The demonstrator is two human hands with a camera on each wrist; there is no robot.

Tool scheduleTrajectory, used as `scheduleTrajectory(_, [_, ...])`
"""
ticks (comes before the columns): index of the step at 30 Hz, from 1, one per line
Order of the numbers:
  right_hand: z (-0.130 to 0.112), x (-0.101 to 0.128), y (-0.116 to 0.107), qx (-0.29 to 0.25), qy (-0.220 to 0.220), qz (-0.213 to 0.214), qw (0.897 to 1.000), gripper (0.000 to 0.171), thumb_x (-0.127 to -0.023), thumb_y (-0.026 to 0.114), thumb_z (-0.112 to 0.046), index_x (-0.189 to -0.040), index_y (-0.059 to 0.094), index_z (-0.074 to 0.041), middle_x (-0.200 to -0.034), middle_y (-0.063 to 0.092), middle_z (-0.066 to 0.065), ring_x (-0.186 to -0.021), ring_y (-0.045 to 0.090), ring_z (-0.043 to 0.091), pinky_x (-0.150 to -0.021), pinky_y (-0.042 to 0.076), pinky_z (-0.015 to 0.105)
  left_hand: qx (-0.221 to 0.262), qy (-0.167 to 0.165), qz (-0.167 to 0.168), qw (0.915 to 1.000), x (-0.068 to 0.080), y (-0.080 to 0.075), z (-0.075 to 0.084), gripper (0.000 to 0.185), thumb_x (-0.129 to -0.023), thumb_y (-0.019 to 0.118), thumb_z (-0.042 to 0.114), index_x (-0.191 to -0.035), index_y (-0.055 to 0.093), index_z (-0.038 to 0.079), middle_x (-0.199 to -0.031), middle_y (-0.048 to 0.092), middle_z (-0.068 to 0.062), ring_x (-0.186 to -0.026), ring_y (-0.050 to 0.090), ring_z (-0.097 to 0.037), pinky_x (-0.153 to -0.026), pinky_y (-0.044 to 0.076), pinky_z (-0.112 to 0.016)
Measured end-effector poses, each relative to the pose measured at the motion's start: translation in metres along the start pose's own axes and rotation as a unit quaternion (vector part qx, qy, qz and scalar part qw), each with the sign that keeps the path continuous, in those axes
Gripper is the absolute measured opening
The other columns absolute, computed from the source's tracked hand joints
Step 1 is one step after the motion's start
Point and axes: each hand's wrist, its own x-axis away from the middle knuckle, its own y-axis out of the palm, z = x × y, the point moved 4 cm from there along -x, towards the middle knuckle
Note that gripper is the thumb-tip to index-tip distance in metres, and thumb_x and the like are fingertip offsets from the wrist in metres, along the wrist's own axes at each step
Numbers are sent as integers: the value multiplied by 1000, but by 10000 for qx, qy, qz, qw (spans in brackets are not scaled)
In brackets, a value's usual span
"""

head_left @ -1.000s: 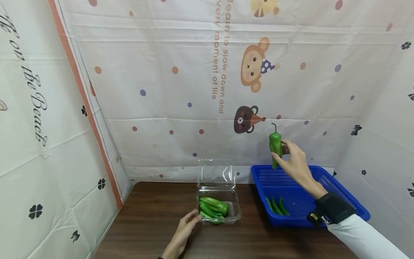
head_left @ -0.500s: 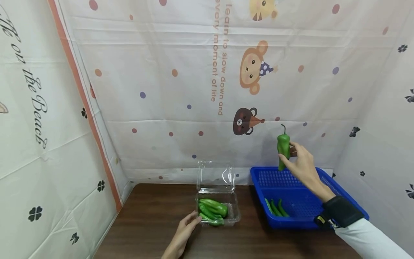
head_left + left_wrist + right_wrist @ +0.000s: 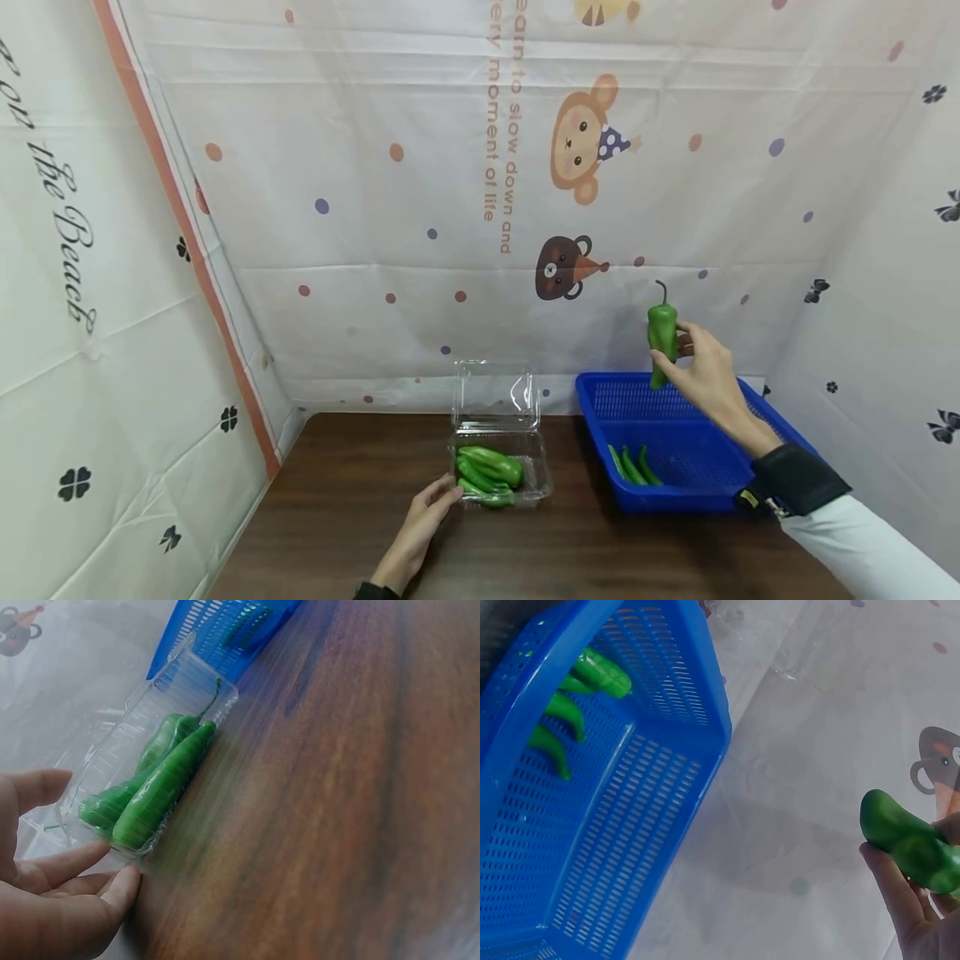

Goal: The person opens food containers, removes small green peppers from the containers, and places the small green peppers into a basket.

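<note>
Head view is showing the right hand pinching a green pepper firmly, thumb and fingers closing on its lower half from either side. The pepper is standing nearly upright in that grip, its curved stem pointing up and its tip hanging below the thumb, over the far edge of a blue basket. The left hand is touching the near left corner of a clear plastic box, its fingers spreading fairly straight around the corner. More green peppers are lying in the box, while the hinged lid is standing up behind them. Small green peppers are resting at the basket's left side.

On the hanging cloth, sideways lettering is reading "earn to slow down and" and "ery moment of life", both lines running off the top; "on the Beach" is showing at far left.

The right arm, wearing a white sleeve and a dark wristband, is slanting in from the lower right; the left hand is reaching up from the bottom edge, low beside the tabletop.
</note>
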Motion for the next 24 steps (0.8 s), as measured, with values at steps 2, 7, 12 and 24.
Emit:
scheduleTrajectory(2, [1, 0, -1, 21, 2, -2, 10000, 55, -91, 74, -6, -136, 50, 16, -105, 62, 35, -91, 65, 49, -72, 57, 48, -12, 30, -3, 10000, -1, 0, 0, 78, -101, 63, 42, -153, 37, -10, -158, 34, -34, -147, 33, -51, -121, 35, -60])
scheduleTrajectory(7, [3, 0, -2, 33, -7, 0, 10000, 55, -90, 76, -5, -135, 52, 16, -104, 63, 34, -89, 65, 48, -68, 46, 19, 20, 70, -27, 10000, -2, -1, 1, 75, -102, 62, 39, -153, 37, -9, -159, 33, -33, -148, 33, -50, -121, 34, -59])
scheduleTrajectory(12, [4, 0, 1, 1, -47, -39, 10000, 56, -89, 77, -6, -135, 52, 15, -103, 63, 34, -87, 67, 48, -66, 43, 12, 42, 26, 25, 10000, -1, -3, 0, 73, -102, 62, 38, -153, 37, -9, -160, 33, -32, -148, 34, -48, -122, 34, -58])
scheduleTrajectory(24, [10, -1, 3, 20, 15, -230, 9997, 58, -90, 77, -7, -136, 51, 16, -102, 63, 35, -87, 66, 49, -63, 44, 11, -19, 4, 2, 10000, 0, -3, 1, 73, -101, 62, 43, -155, 39, -1, -161, 35, -28, -148, 33, -48, -120, 34, -61])
